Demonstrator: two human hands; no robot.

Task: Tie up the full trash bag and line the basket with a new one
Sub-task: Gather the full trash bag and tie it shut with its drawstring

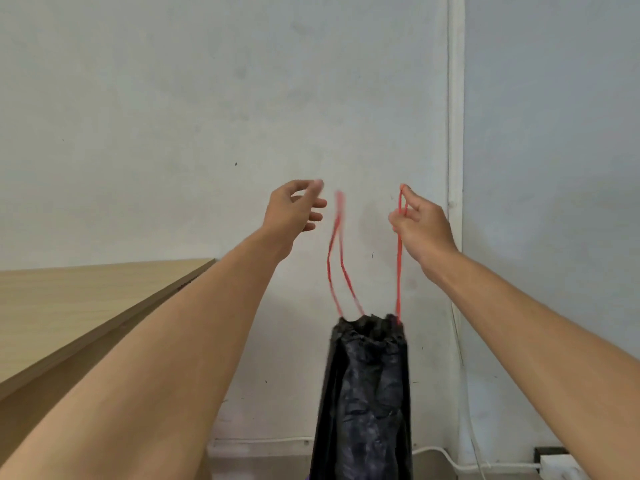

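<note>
Your right hand [420, 221] pinches one red loop [400, 258] of the drawstring and holds the black bag [363, 393] up in front of the wall [173, 116]. Your left hand [294, 211] has its grip released, fingers loosely spread, beside the other loop [337, 251], which hangs free and blurred. The bag's mouth looks cinched, so I judge the closing half done: no knot is visible yet, and lining the basket is all still ahead. The basket and any new bag are out of view, and the bag's bottom is cut off by the frame. A desk [69, 306] sits at your left
</note>
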